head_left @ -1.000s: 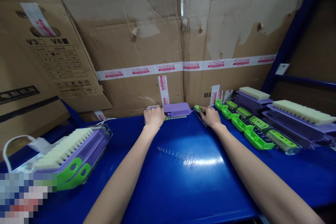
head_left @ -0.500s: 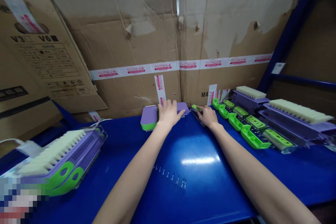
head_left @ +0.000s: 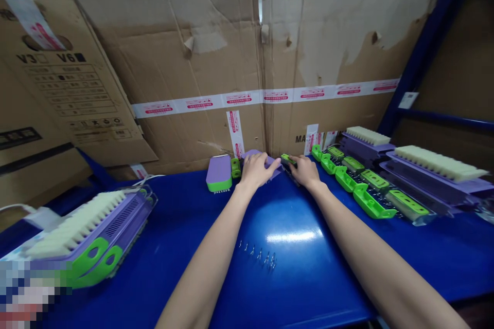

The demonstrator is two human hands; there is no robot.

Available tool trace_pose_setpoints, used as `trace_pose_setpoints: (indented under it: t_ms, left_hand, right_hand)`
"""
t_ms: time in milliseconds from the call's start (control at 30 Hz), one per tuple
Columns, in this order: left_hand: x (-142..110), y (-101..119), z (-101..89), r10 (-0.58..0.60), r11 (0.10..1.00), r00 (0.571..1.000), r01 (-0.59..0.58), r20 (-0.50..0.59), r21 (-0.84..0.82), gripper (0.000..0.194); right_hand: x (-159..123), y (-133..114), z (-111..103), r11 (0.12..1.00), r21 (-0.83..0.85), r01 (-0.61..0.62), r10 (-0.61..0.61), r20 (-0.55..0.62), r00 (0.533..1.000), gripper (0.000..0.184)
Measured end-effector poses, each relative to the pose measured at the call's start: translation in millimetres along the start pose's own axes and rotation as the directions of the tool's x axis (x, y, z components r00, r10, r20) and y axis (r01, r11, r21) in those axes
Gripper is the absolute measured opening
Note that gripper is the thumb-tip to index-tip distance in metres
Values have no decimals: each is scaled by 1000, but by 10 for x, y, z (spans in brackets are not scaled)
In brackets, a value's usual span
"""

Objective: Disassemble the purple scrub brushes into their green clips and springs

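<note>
Head view: left hand part-open, thumb spread, over purple piece at worktop's back edge; grip unclear. Right hand loosely curled on green-topped piece, hold unclear. Purple-green brush left of left hand; metal spring nearer the person.
</note>
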State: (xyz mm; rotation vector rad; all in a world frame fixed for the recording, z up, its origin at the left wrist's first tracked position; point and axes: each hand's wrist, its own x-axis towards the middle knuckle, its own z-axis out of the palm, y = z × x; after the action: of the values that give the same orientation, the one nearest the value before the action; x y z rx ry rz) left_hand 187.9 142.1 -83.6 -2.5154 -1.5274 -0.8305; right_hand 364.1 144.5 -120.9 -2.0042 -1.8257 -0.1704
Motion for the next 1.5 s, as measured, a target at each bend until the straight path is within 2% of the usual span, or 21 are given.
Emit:
trace_pose_setpoints:
  t_ms: [133,233,300,400,467,500,633,767,833,933,1067,1133,1200,1300,1400,1500]
  left_hand:
    - [-38,68,-14,-9,996,1000,10,-12,83,50]
    - [-48,154,-25,-121,986,991,113,60,121,60]
    - [-43,219,-63,-223,971,967,209,120,114,60]
    - [-32,310,-147,-375,926,904,352,205,139,55]
    - [-27,341,-188,-428,902,877,400,218,161,53]
    - [-24,344,-199,-431,901,878,406,210,150,52]
    - [17,282,-231,-355,930,924,364,139,-44,55]
    - [112,159,-426,-364,893,929,370,73,-257,47]
    - [160,50,-603,-397,884,918,383,3,-268,48]
    - [200,-233,-895,-423,897,902,402,-91,-183,49]
    - [173,-813,-1192,-516,854,852,520,-93,27,55]
    - [127,-1122,-1270,-587,796,806,591,-71,131,59]
    - [66,-1392,-1300,-670,719,741,664,-46,204,58]
    - [-35,-1669,-1275,-732,651,680,713,-32,261,57]
    - [-119,-1787,-1202,-769,612,640,739,-9,283,58]
    - [-163,-1813,-1130,-799,574,601,767,-9,286,57]
  right_hand:
    - [-1,3,4,1000,5,5,-5,-7,1000,38]
    - [4,9,9,1000,3,5,-5,-6,1000,38]
    - [9,13,12,1000,-2,4,-4,-5,1000,39]
    - [12,11,12,1000,-6,3,-3,-3,1000,39]
    - [10,7,9,1000,-7,2,-2,-1,1000,39]
    - [8,5,7,1000,-8,2,-2,0,1000,39]
    - [5,1,3,1000,-18,-2,2,8,1000,40]
    - [2,2,-5,1000,-15,3,-3,13,1000,39]
    - [-4,3,-9,1000,-11,9,-9,14,1000,39]
    - [-11,-1,-15,1000,-13,12,-12,11,1000,40]
    - [-12,-5,-14,1000,-18,7,-7,8,1000,40]
    - [-9,-2,-9,1000,-16,7,-7,8,1000,39]
    - [-5,3,-3,1000,-13,10,-10,2,1000,39]
    - [-3,11,4,1000,-3,22,-22,-9,1000,39]
    - [-5,11,3,1000,-2,18,-18,-10,1000,39]
    - [-10,5,-2,1000,-11,9,-9,3,1000,39]
